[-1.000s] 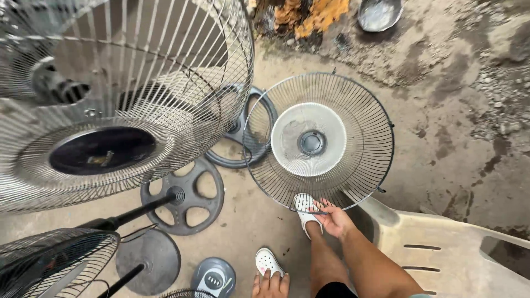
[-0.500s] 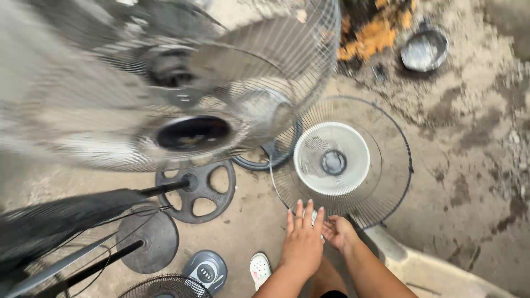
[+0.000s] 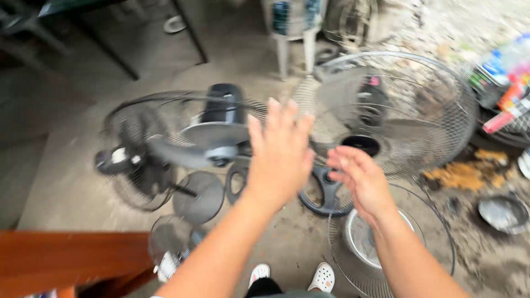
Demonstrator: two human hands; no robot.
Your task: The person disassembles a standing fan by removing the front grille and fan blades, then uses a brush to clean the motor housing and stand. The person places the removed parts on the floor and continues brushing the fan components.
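Head view has swung upward since half a second ago: where both hands hovered low at the rim of the loose fan guard (image 3: 436, 243), they are now raised in mid-air, blurred by motion. Far left, a dark standing fan (image 3: 165, 146) with its blade showing (it was barely in view before). The left hand (image 3: 279, 154) has its fingers spread open, palm away, holding nothing. The right hand (image 3: 359, 182) is loosely open and empty too. Behind them stands the large wire-caged fan (image 3: 397, 110). The loose fan guard lies flat on the ground beneath the right forearm, untouched.
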